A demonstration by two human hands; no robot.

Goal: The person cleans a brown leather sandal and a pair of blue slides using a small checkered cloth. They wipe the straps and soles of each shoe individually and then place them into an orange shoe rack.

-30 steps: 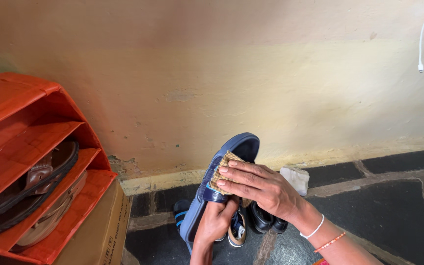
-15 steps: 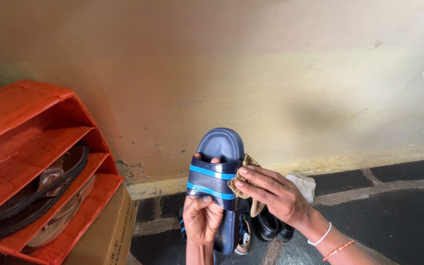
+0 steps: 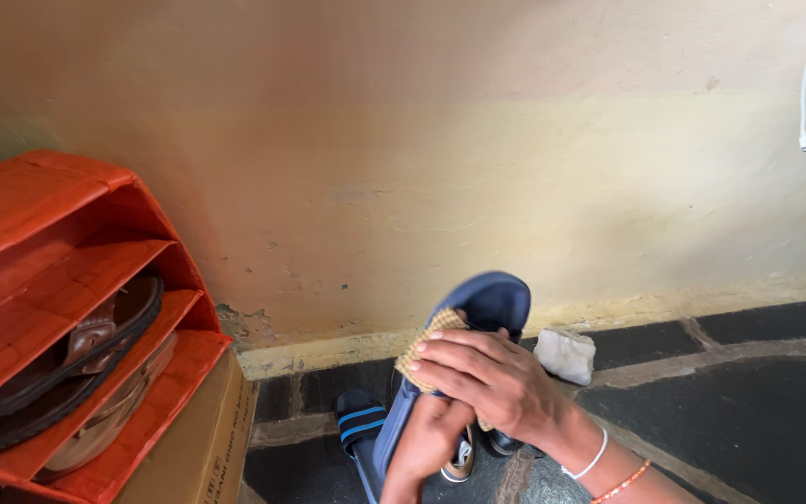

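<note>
My left hand (image 3: 426,439) grips the blue slide sandal (image 3: 478,313) while my right hand's fingers (image 3: 454,359) press the checked cloth (image 3: 426,338) mid-wipe, its mate (image 3: 361,420) untouched on the floor, lower centre.

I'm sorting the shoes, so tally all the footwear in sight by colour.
Blue: 2, held slide in the left hand, floor slide
Brown: 2, upper sandal, lower sandal, both on the rack
Black: 1, black shoe, mostly hidden
White and tan: 1, sneaker
Total: 6
</note>
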